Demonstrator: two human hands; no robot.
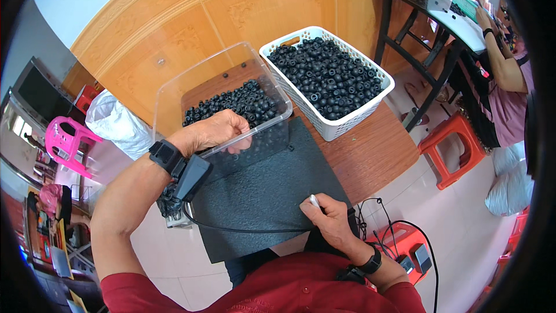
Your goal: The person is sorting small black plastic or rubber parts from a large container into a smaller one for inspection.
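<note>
My left hand bends over the near rim of a clear plastic bin. Its fingers look curled together just inside the near wall; whatever they hold, if anything, is hidden. Behind them lie many small black ring-shaped parts on the bin's floor. My right hand rests above the near right edge of a black mat, closed round a slim tool with a white end. The rest of that tool is covered by my fingers.
A white basket heaped with similar black parts stands right of the bin on the wooden table. A black cable runs across the mat from my left wrist. Red stools and a co-worker's arm are at the right.
</note>
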